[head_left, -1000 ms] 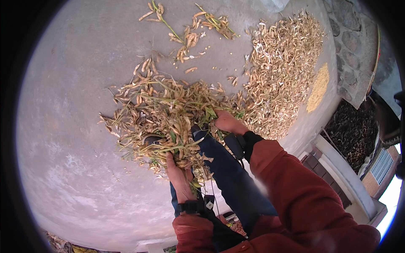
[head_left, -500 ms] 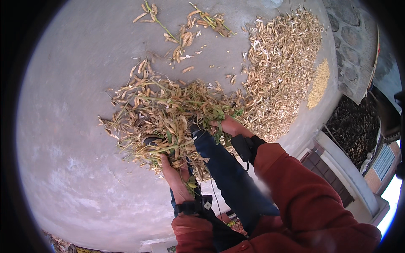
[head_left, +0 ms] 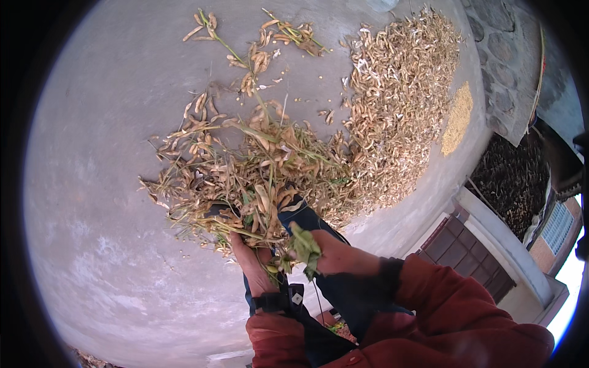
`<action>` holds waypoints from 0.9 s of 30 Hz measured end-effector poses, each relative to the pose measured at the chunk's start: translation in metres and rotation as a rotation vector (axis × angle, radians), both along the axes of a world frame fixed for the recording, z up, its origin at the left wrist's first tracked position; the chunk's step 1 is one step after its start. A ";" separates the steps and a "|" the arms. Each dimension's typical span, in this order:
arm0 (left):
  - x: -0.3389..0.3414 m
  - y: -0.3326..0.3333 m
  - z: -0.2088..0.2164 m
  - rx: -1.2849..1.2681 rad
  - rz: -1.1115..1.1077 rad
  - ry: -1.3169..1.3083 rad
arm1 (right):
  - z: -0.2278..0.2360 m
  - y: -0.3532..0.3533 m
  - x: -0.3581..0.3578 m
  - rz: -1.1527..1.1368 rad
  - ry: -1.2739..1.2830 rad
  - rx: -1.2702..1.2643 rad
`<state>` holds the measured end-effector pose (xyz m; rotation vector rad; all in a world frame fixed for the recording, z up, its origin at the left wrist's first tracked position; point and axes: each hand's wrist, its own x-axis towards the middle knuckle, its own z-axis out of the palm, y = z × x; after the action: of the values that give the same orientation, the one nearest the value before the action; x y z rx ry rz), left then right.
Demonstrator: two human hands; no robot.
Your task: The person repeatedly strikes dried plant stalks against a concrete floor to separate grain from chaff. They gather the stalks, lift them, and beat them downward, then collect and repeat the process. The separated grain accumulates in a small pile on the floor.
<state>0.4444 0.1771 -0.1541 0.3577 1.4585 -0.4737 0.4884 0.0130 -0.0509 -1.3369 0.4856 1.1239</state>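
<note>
One bare left hand [head_left: 250, 260] grips dry tan beanstalks [head_left: 245, 178], the right hand [head_left: 343, 254] limp green leaves [head_left: 305, 248], and hard tugging could scatter curved pods [head_left: 262, 199] toward the near edge of the grey concrete floor [head_left: 98, 202].

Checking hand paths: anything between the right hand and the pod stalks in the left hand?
Yes: crumpled green leaves held by the right hand, between it and the pod stalks in the left hand. Nothing else visible.

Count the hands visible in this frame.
2: the left hand, gripping podded stalks below the picture's center; the right hand, to its right, holding green leaves.
</note>
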 end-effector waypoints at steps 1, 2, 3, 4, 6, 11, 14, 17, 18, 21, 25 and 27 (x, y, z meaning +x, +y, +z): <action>0.004 -0.001 0.003 -0.002 -0.018 -0.031 | 0.004 0.015 0.002 0.101 -0.027 0.098; 0.007 -0.004 0.007 -0.017 -0.052 -0.087 | 0.013 0.028 0.002 0.015 -0.101 0.197; 0.009 -0.006 0.012 -0.030 -0.085 -0.144 | 0.022 0.039 0.003 -0.018 -0.145 0.276; 0.013 -0.009 0.015 -0.044 -0.116 -0.203 | 0.024 0.046 0.006 0.021 -0.112 0.310; 0.019 -0.011 0.015 -0.041 -0.050 -0.187 | 0.024 0.052 0.009 0.049 -0.091 0.310; 0.021 -0.013 0.014 -0.014 -0.030 -0.142 | -0.005 0.001 0.004 -0.167 0.073 -0.129; 0.020 -0.014 0.014 -0.023 -0.031 -0.144 | -0.036 -0.058 0.000 -0.219 0.176 -0.374; 0.022 -0.016 0.016 -0.014 -0.035 -0.111 | -0.075 -0.113 -0.005 -0.543 0.267 -0.550; 0.022 -0.017 0.016 -0.018 -0.019 -0.110 | -0.089 -0.129 -0.010 -0.588 0.263 -0.593; 0.022 -0.018 0.016 -0.020 -0.044 -0.128 | -0.138 -0.172 -0.030 -0.566 0.191 -0.721; 0.017 -0.019 0.016 -0.017 -0.092 -0.102 | -0.208 -0.203 -0.068 -0.005 -0.079 -1.016; 0.013 -0.019 0.017 0.002 -0.120 -0.081 | -0.245 -0.207 -0.077 0.213 -0.035 -1.107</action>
<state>0.4578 0.1582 -0.1370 0.4623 1.3640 -0.5480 0.4110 -0.1944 -0.2963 -2.3955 1.0378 1.0077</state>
